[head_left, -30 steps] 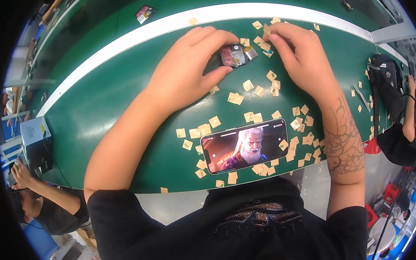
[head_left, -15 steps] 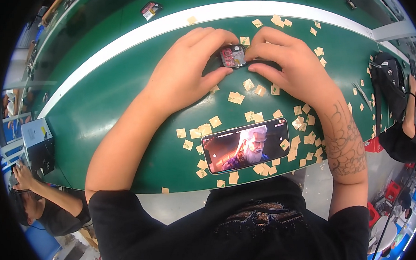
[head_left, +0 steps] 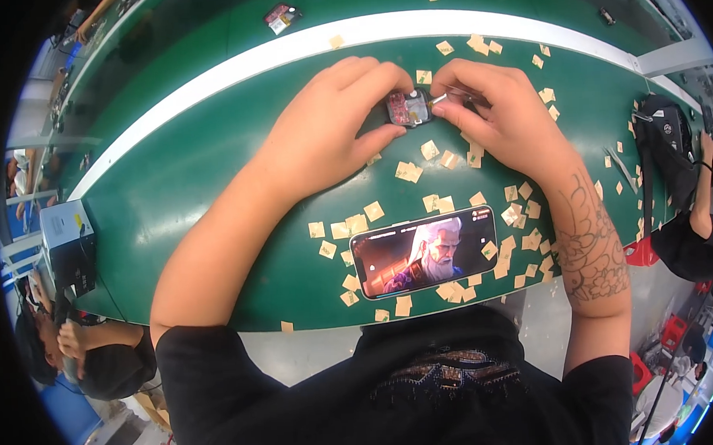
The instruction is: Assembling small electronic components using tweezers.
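My left hand (head_left: 347,110) grips a small black-rimmed electronic device (head_left: 409,109) between thumb and fingers, over the far part of the green table. Red circuitry shows on the device's left half and a grey part on its right. At its right edge, my right hand (head_left: 491,107) is closed in a pinch. A thin, pale, slender piece (head_left: 439,100) sticks out from these fingertips toward the device; its kind is too small to make out. Small square tan stickers (head_left: 408,171) lie scattered around and below both hands.
A phone (head_left: 424,252) playing a video lies in front of me on the green table (head_left: 155,225). Tweezers (head_left: 621,168) and a black bag (head_left: 664,130) are at the right. Beyond the white ledge (head_left: 235,58) lies another device (head_left: 283,18). A white-and-black box (head_left: 67,246) stands left.
My right fingers have shifted at the device's edge, and the pale slender piece now shows between them. Another device has come into view at the top. At left, a person's hands have moved.
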`<state>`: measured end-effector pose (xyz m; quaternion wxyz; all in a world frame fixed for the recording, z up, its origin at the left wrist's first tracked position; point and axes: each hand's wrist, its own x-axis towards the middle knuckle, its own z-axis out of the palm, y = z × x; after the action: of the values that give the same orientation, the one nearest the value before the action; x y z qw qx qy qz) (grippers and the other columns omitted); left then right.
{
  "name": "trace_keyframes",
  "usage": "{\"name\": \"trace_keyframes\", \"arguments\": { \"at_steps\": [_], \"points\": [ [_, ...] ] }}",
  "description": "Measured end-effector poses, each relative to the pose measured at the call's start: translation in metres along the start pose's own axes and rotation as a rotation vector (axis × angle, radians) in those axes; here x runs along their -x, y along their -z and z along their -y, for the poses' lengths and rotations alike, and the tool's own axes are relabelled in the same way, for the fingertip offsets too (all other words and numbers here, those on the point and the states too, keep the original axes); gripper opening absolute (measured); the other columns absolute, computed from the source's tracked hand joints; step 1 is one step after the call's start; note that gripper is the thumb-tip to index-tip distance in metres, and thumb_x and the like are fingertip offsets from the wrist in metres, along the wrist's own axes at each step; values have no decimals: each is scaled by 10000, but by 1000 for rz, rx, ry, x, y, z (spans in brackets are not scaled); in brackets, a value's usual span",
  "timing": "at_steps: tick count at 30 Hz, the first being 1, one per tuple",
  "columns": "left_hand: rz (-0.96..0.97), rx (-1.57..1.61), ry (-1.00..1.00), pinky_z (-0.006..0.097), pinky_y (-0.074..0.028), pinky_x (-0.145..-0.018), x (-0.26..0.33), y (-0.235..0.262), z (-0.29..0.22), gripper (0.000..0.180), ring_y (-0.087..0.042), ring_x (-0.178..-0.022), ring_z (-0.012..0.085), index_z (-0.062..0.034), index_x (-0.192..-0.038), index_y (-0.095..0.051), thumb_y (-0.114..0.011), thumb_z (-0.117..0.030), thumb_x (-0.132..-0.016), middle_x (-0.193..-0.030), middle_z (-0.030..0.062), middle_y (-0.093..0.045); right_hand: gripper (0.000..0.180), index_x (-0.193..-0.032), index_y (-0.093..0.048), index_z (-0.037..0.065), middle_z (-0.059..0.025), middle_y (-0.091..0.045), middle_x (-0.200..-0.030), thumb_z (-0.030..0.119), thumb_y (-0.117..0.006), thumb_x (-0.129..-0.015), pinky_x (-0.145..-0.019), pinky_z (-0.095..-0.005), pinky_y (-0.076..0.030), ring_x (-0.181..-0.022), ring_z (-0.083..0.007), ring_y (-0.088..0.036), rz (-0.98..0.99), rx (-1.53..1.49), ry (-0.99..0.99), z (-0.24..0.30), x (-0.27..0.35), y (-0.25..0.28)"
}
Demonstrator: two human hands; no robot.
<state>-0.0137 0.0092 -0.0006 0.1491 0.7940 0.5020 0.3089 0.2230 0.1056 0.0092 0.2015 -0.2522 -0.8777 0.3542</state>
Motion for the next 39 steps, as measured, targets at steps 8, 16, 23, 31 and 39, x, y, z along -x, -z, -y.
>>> {"name": "trace_keyframes", "arguments": {
  "at_steps": [8, 16, 23, 31, 39],
  "points": [
    [16, -81, -35, 418, -562, -882, 2, 0, 0, 381, -659, -1033, 307, -84, -1150, -708, -872, -63, -807, -1078, 82, -680, 192, -1163, -691, -24, -36, -695, -915, -24, -716, -972, -676, -236, -475, -808, -62, -590, 54, -221, 1, -17, 2, 3],
    [4, -153, -113, 417, -565, -870, 4, 0, -1, 329, -662, -1006, 300, -96, -1116, -751, -856, -57, -807, -1075, 75, -682, 162, -1141, -733, -29, -131, -753, -976, 28, -710, -991, -817, -312, -588, -887, -205, -738, 35, -147, -42, 3, 1, 9],
    [-4, -223, -161, 424, -562, -883, 2, -1, -1, 316, -663, -1012, 302, -82, -1109, -752, -852, -67, -810, -1080, 79, -684, 152, -1095, -748, 6, -156, -739, -976, 46, -702, -955, -791, -412, -576, -876, -353, -718, -75, 50, 50, 10, -2, -9],
    [-10, -162, -125, 428, -549, -869, 1, 1, -4, 367, -652, -992, 314, -69, -1137, -702, -856, -63, -804, -1040, 87, -676, 137, -1068, -744, 13, -156, -722, -952, 46, -705, -941, -772, -438, -562, -873, -381, -702, -107, 69, 55, 15, 0, -17],
    [-32, -108, -87, 426, -544, -858, 1, -2, -4, 388, -648, -984, 317, -69, -1118, -642, -864, -57, -800, -1005, 87, -673, 181, -1100, -774, 10, -149, -703, -884, 50, -757, -924, -726, -387, -551, -790, -292, -697, -124, -70, -119, 12, 2, -20]
  ]
}}
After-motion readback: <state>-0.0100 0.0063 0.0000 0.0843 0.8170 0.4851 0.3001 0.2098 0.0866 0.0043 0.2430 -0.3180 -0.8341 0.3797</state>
